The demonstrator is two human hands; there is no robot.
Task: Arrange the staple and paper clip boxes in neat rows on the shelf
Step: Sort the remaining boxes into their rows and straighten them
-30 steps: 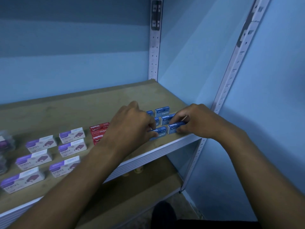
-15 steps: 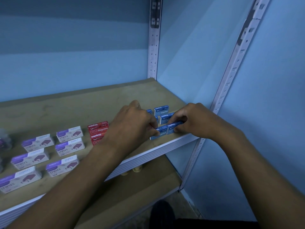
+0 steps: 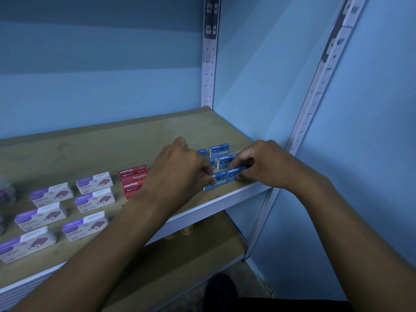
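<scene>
Several small blue staple boxes stand at the right end of the wooden shelf [image 3: 94,145]. My left hand [image 3: 180,170] pinches the front-left blue box [image 3: 217,182] near the shelf's front edge. My right hand [image 3: 261,163] pinches the blue box [image 3: 235,173] right beside it; the two boxes touch. Two more blue boxes [image 3: 219,149] stand behind them in a column, others partly hidden by my left hand. Red staple boxes [image 3: 133,176] stand left of my left hand, partly covered by my wrist. White-and-purple staple boxes [image 3: 94,200] sit in two columns farther left.
A white slotted upright [image 3: 315,91] rises at the shelf's right front corner, another [image 3: 209,64] at the back corner. Blue walls close in the back and right. A lower shelf [image 3: 180,262] holds small yellowish items under the front lip. Clear containers [image 3: 6,194] sit at far left.
Both hands stay on the two front blue boxes, which have been nudged slightly together; the view has shifted a little to the left.
</scene>
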